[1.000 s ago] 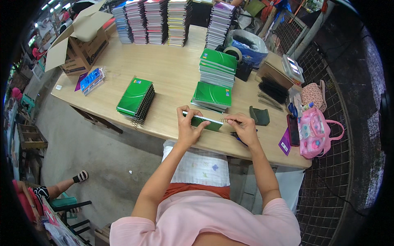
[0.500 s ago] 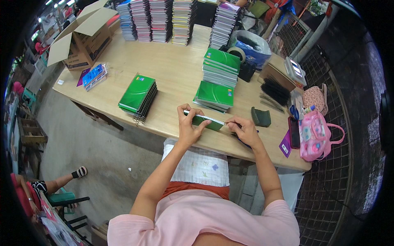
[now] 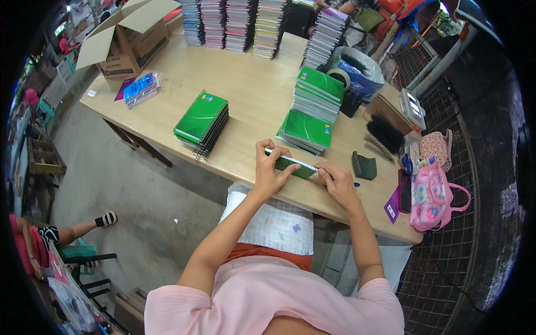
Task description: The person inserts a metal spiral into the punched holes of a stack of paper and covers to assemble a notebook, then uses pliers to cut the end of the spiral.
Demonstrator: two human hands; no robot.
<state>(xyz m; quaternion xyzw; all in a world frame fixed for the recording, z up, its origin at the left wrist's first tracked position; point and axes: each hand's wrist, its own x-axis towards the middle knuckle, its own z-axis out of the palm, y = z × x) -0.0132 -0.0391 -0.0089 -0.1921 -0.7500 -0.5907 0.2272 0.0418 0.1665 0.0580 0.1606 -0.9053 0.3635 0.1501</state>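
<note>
A thin green notebook is held on edge just above the table's near side, its white page edge facing up. My left hand grips its left part, thumb on the near cover and fingers behind. At the notebook's right end my right hand is closed in a pinch; whatever lies between its fingertips is too small to make out. A small blue tip shows beside that hand. Beyond the notebook is a stack of green notebooks. To the left sits another green stack with black wire coils along its side.
Loose black coils and a dark green curved block lie to the right, near a pink bag and a phone. An open cardboard box and tall notebook stacks stand at the back.
The table and its contents have shifted slightly right in view. My right fingers now press closer against the notebook's right end, and the dark item under that hand is mostly hidden.
</note>
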